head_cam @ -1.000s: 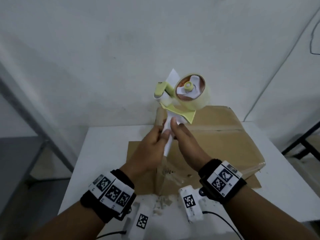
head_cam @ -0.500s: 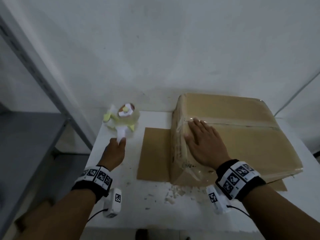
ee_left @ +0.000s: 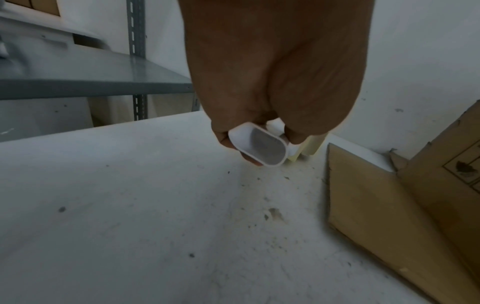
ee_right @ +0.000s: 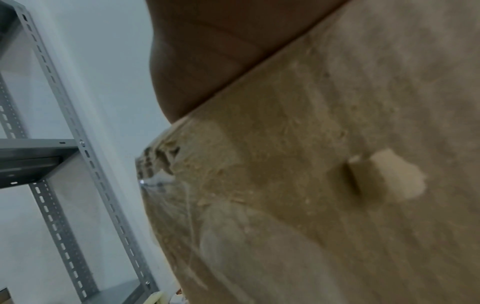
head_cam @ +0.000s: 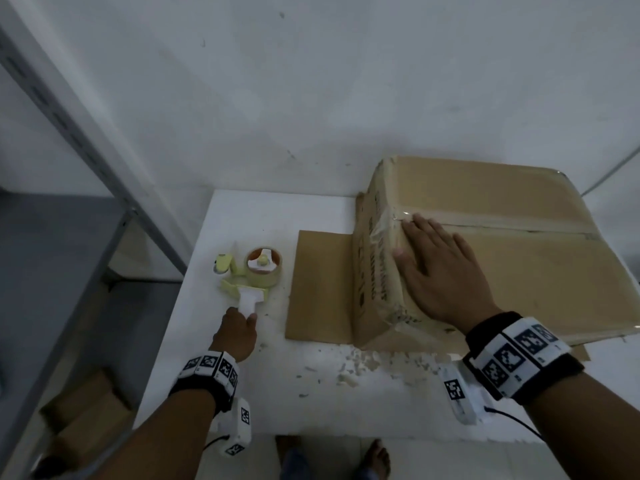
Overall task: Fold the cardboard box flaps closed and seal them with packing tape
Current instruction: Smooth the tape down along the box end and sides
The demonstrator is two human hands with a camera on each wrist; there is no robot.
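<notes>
A: So where's the box [head_cam: 502, 258] at?
B: Brown cardboard, sits at 3 o'clock on the table, flaps folded shut, clear tape along the top seam, near corner pretty chewed up.
A: And the tape gun [head_cam: 252, 275]?
B: Pale yellow, white handle, lying at 9 o'clock from the box.

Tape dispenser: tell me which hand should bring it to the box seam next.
Left. The left hand already grips the tape dispenser by its white handle on the table, while the right hand lies flat on the cardboard box, probably holding the flaps down.
</notes>
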